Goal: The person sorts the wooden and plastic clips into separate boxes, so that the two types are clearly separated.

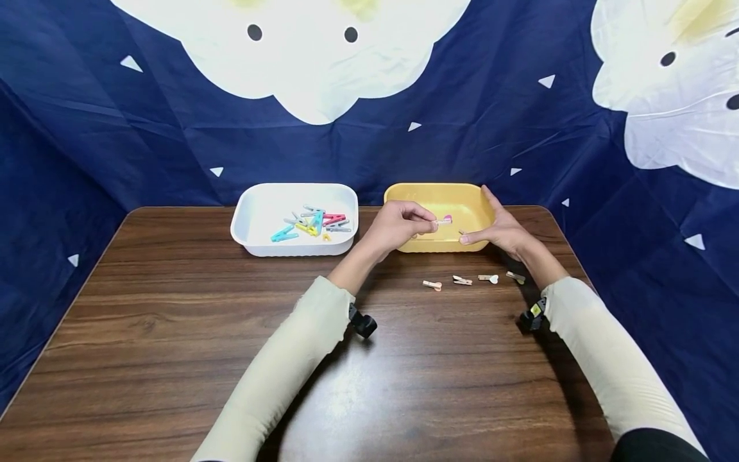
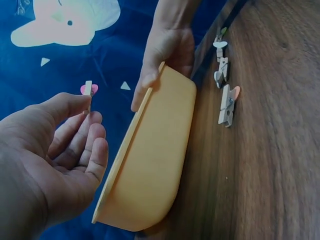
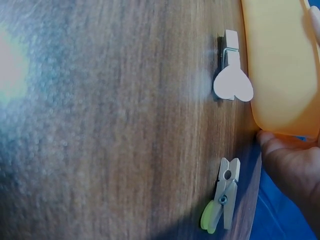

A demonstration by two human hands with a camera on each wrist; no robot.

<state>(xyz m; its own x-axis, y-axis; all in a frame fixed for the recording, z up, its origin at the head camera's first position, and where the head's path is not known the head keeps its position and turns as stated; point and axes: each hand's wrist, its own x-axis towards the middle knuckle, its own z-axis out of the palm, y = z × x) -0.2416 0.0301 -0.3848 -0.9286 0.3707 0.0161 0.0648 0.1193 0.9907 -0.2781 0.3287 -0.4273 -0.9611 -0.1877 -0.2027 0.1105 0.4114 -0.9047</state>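
Observation:
My left hand (image 1: 395, 226) pinches a small wooden clothespin with a pink heart (image 2: 88, 90) between thumb and fingertips, raised over the yellow tub (image 1: 412, 244). The other fingers are loosely curled below it. At the tub's right end, my right hand (image 1: 508, 231) holds the wall, with the thumb over the front rim and a finger stretched along the far corner. In front of the tub lie several small wooden clothespins: one with an orange heart (image 2: 228, 106), one with a white heart (image 3: 232, 75), one with a green decoration (image 3: 221, 195), and another clothespin (image 1: 462, 280) between them.
To the left of the yellow tub stands a white tub (image 1: 254, 240) holding several coloured plastic clothespins (image 1: 316, 222). Both tubs are near the back edge of the brown wooden table (image 1: 144, 321). Behind it hangs a dark blue cloth (image 1: 173, 128) with white figures.

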